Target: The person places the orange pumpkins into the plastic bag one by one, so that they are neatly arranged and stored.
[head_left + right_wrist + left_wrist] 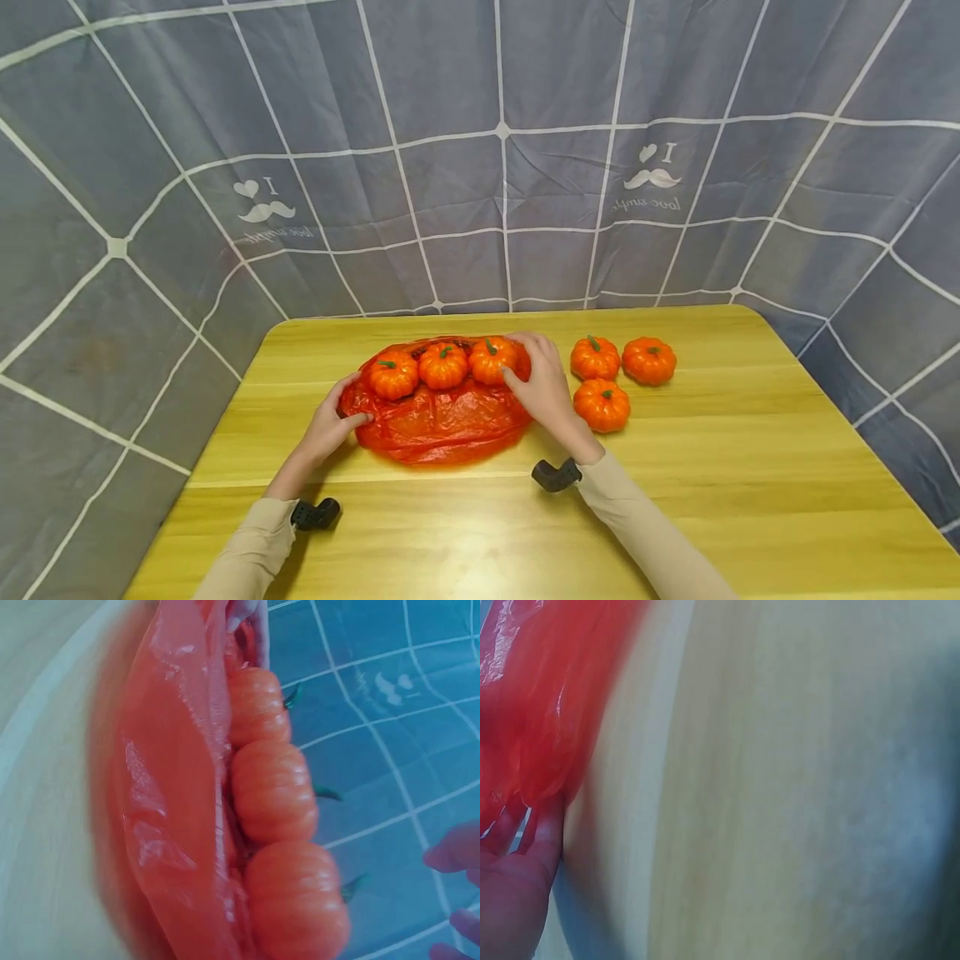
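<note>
A translucent red plastic bag (446, 429) lies puffed up on the table. Three small orange pumpkins with green stems sit in a row at its opening: the left pumpkin (394, 377), the middle pumpkin (442, 367) and the right pumpkin (489, 357). My left hand (330, 423) grips the bag's left end, thumb in front and fingers behind; the left wrist view shows its fingers partly hidden by the red film. Spread around the right pumpkin is my right hand (542, 379). Its fingers (459, 851) stand apart from the pumpkins in the right wrist view.
On the table to the right stand three more pumpkins: a back one (595, 358), a far right one (649, 361) and a front one (602, 406). A grey checked curtain (450, 192) hangs around the wooden table (465, 533). Both wrists wear black mounts.
</note>
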